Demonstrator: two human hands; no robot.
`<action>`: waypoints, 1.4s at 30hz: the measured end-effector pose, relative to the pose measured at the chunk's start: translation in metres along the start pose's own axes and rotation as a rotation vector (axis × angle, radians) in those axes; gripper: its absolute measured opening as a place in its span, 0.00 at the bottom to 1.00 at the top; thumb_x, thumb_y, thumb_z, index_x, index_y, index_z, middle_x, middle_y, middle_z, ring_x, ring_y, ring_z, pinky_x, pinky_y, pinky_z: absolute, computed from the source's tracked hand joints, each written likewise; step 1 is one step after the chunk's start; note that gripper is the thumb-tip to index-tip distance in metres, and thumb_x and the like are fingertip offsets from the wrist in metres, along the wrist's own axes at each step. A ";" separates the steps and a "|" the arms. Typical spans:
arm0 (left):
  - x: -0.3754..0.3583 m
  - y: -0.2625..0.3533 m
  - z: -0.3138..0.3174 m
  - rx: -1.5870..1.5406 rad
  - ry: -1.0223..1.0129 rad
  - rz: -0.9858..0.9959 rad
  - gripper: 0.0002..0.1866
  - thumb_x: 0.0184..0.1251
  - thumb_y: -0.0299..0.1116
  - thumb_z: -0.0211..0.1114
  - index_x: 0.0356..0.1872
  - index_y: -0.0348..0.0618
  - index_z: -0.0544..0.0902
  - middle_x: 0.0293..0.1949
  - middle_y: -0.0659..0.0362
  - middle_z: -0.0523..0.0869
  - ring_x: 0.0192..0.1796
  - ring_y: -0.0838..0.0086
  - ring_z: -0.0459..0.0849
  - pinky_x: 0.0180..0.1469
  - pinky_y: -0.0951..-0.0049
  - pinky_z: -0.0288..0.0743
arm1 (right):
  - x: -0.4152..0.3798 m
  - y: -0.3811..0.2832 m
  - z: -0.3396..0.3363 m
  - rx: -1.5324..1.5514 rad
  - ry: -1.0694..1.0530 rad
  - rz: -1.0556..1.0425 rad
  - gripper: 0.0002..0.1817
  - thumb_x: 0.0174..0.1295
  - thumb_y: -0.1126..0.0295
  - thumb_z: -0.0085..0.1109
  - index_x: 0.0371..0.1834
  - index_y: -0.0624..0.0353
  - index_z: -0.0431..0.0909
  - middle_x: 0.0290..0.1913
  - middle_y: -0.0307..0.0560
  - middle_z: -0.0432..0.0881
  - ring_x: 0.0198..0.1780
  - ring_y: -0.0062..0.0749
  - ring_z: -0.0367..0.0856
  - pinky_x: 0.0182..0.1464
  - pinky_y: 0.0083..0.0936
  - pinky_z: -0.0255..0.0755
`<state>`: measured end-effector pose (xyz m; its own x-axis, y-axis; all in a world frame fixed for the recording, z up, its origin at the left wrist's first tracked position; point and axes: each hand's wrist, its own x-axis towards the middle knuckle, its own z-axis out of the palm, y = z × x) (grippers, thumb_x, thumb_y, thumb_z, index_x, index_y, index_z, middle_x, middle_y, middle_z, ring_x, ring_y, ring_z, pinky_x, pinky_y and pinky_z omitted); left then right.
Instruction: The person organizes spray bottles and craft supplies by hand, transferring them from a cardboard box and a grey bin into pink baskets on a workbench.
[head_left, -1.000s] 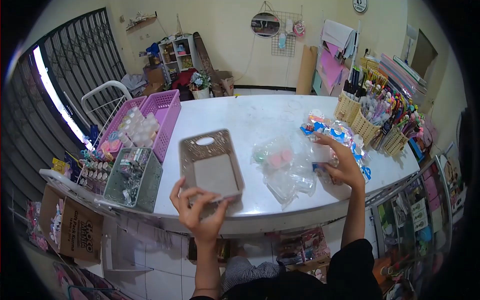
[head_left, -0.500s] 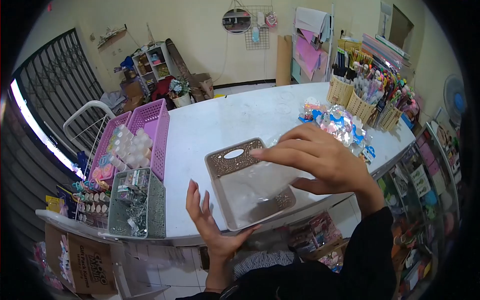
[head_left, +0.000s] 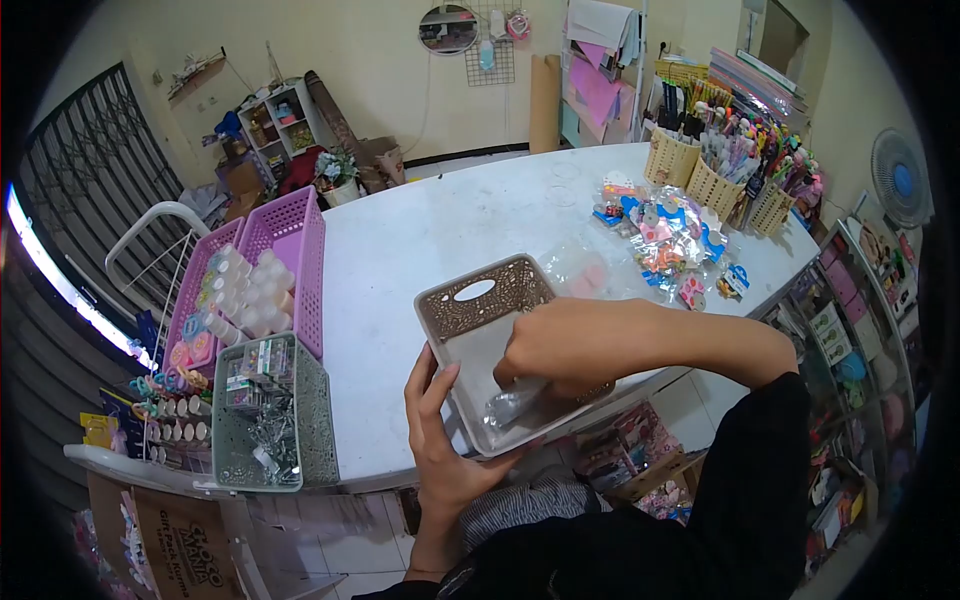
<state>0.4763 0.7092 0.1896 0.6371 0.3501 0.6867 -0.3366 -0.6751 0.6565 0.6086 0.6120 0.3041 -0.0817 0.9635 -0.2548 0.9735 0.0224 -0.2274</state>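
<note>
A grey-brown basket (head_left: 482, 331) with patterned walls sits tilted at the table's front edge. My left hand (head_left: 445, 450) grips its near left side, thumb on the rim and fingers along the outer wall. Inside the basket is my right hand (head_left: 565, 345), its fingers curled down over a clear plastic packet (head_left: 510, 405) near the bottom; the fingertips are partly hidden. Just behind the basket lies a clear plastic bag (head_left: 580, 270) with something pink in it.
Purple baskets (head_left: 312, 270) of small bottles and a green basket (head_left: 318, 420) of small items stand at the left. Small packaged items (head_left: 670, 240) and cream pen holders (head_left: 671, 158) are at the right. The white table (head_left: 400, 240) curves away behind.
My right hand has moved down into the basket, and the clear plastic it held above is now low inside. My left hand has closed onto the basket's side. The view has shifted slightly.
</note>
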 end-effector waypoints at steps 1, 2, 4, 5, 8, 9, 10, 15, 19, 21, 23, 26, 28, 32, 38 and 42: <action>-0.001 -0.001 0.000 -0.006 -0.004 0.003 0.49 0.25 0.45 0.76 0.54 0.42 0.59 0.56 0.43 0.58 0.56 0.55 0.64 0.55 0.62 0.62 | 0.001 0.000 0.000 0.000 0.001 0.008 0.10 0.47 0.71 0.53 0.31 0.64 0.75 0.25 0.55 0.76 0.30 0.47 0.75 0.33 0.36 0.69; -0.002 -0.002 -0.001 -0.005 -0.003 0.004 0.49 0.25 0.45 0.76 0.54 0.42 0.59 0.55 0.43 0.59 0.56 0.55 0.64 0.55 0.62 0.62 | 0.001 0.002 -0.001 0.089 -0.108 -0.044 0.10 0.49 0.70 0.52 0.32 0.65 0.74 0.24 0.57 0.75 0.28 0.49 0.74 0.32 0.37 0.68; -0.001 -0.001 -0.002 -0.007 -0.017 0.005 0.49 0.25 0.43 0.76 0.54 0.43 0.59 0.55 0.44 0.58 0.55 0.56 0.65 0.56 0.61 0.61 | 0.002 0.003 -0.004 0.207 -0.286 -0.150 0.11 0.54 0.68 0.47 0.35 0.66 0.73 0.25 0.59 0.75 0.29 0.51 0.73 0.31 0.38 0.67; -0.001 0.000 -0.003 -0.017 -0.024 0.008 0.49 0.25 0.43 0.76 0.54 0.43 0.59 0.55 0.44 0.58 0.55 0.56 0.65 0.56 0.61 0.61 | -0.001 0.005 -0.003 0.212 -0.282 -0.138 0.11 0.54 0.68 0.47 0.35 0.66 0.73 0.25 0.59 0.75 0.29 0.51 0.73 0.31 0.38 0.67; -0.002 -0.003 -0.001 -0.066 0.018 0.009 0.47 0.24 0.47 0.76 0.53 0.46 0.61 0.58 0.44 0.53 0.56 0.53 0.63 0.57 0.59 0.60 | -0.017 0.010 -0.004 0.265 -0.061 -0.164 0.11 0.55 0.70 0.48 0.38 0.64 0.72 0.28 0.56 0.76 0.31 0.47 0.74 0.32 0.35 0.67; 0.001 0.000 -0.001 -0.078 0.012 0.015 0.47 0.24 0.47 0.76 0.53 0.46 0.61 0.58 0.44 0.53 0.56 0.53 0.63 0.57 0.59 0.60 | -0.034 0.011 -0.010 0.253 0.268 -0.097 0.10 0.54 0.72 0.48 0.38 0.63 0.72 0.29 0.54 0.76 0.31 0.45 0.75 0.33 0.33 0.68; 0.003 0.008 -0.003 -0.021 -0.001 0.022 0.45 0.24 0.47 0.76 0.51 0.50 0.64 0.57 0.43 0.55 0.58 0.51 0.60 0.57 0.57 0.60 | -0.050 0.012 -0.014 0.234 0.593 -0.030 0.10 0.54 0.73 0.49 0.39 0.63 0.72 0.30 0.51 0.76 0.32 0.43 0.75 0.35 0.31 0.68; 0.008 0.032 -0.020 0.408 -0.139 0.045 0.31 0.22 0.51 0.75 0.36 0.56 0.76 0.56 0.45 0.59 0.61 0.46 0.51 0.60 0.50 0.51 | -0.090 0.017 0.018 -0.075 0.512 0.416 0.19 0.49 0.64 0.56 0.42 0.62 0.67 0.31 0.51 0.73 0.35 0.41 0.74 0.35 0.31 0.68; 0.021 0.026 -0.022 0.405 -0.176 0.170 0.25 0.26 0.55 0.72 0.29 0.59 0.77 0.47 0.65 0.73 0.60 0.55 0.56 0.61 0.45 0.41 | -0.071 0.006 0.051 -0.217 0.466 0.464 0.26 0.43 0.63 0.60 0.44 0.63 0.64 0.33 0.48 0.70 0.37 0.40 0.71 0.35 0.30 0.67; 0.025 0.025 -0.015 0.340 -0.184 0.134 0.22 0.28 0.56 0.71 0.27 0.61 0.77 0.40 0.71 0.76 0.59 0.59 0.59 0.62 0.44 0.37 | -0.069 0.010 0.057 -0.216 0.478 0.461 0.28 0.42 0.64 0.61 0.46 0.63 0.63 0.32 0.48 0.69 0.36 0.38 0.70 0.36 0.30 0.66; 0.024 0.022 -0.013 0.346 -0.236 0.143 0.22 0.27 0.55 0.71 0.26 0.60 0.77 0.39 0.70 0.77 0.58 0.59 0.60 0.61 0.44 0.38 | -0.071 0.010 0.055 -0.153 0.496 0.499 0.29 0.42 0.66 0.61 0.49 0.62 0.62 0.33 0.49 0.70 0.37 0.39 0.71 0.36 0.30 0.67; 0.021 0.014 -0.013 0.269 -0.216 0.140 0.21 0.27 0.48 0.72 0.29 0.57 0.78 0.40 0.68 0.76 0.57 0.58 0.63 0.59 0.43 0.45 | -0.090 0.007 0.042 0.059 0.648 0.554 0.27 0.44 0.68 0.60 0.49 0.60 0.64 0.30 0.48 0.72 0.35 0.36 0.73 0.36 0.27 0.67; 0.019 0.011 -0.013 0.236 -0.208 0.137 0.22 0.27 0.45 0.73 0.30 0.56 0.78 0.40 0.66 0.76 0.56 0.57 0.63 0.58 0.43 0.48 | -0.104 0.012 0.031 0.274 0.716 0.526 0.23 0.47 0.67 0.58 0.48 0.60 0.66 0.27 0.47 0.74 0.33 0.32 0.74 0.36 0.25 0.67; 0.014 0.011 -0.012 0.136 -0.179 0.107 0.24 0.27 0.40 0.73 0.33 0.52 0.77 0.42 0.62 0.76 0.55 0.57 0.65 0.56 0.50 0.58 | -0.114 0.026 0.024 0.836 0.801 0.464 0.18 0.53 0.66 0.52 0.46 0.61 0.70 0.26 0.41 0.76 0.32 0.19 0.72 0.35 0.17 0.66; 0.014 0.007 -0.016 0.087 -0.151 0.125 0.26 0.29 0.40 0.73 0.36 0.48 0.73 0.39 0.58 0.76 0.52 0.55 0.68 0.52 0.56 0.64 | -0.092 0.028 0.017 1.370 0.660 0.401 0.22 0.49 0.68 0.49 0.46 0.71 0.67 0.38 0.48 0.75 0.40 0.24 0.73 0.42 0.16 0.65; 0.014 0.004 -0.016 0.061 -0.130 0.177 0.28 0.30 0.44 0.72 0.35 0.45 0.71 0.35 0.55 0.77 0.50 0.54 0.70 0.51 0.59 0.66 | -0.074 0.026 0.013 1.095 0.588 0.231 0.19 0.53 0.66 0.52 0.47 0.64 0.68 0.32 0.40 0.76 0.36 0.18 0.71 0.37 0.15 0.65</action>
<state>0.4731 0.7217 0.2070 0.6573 0.1383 0.7408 -0.4114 -0.7578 0.5065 0.6375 0.5377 0.3044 0.4470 0.8945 -0.0010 0.2434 -0.1227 -0.9621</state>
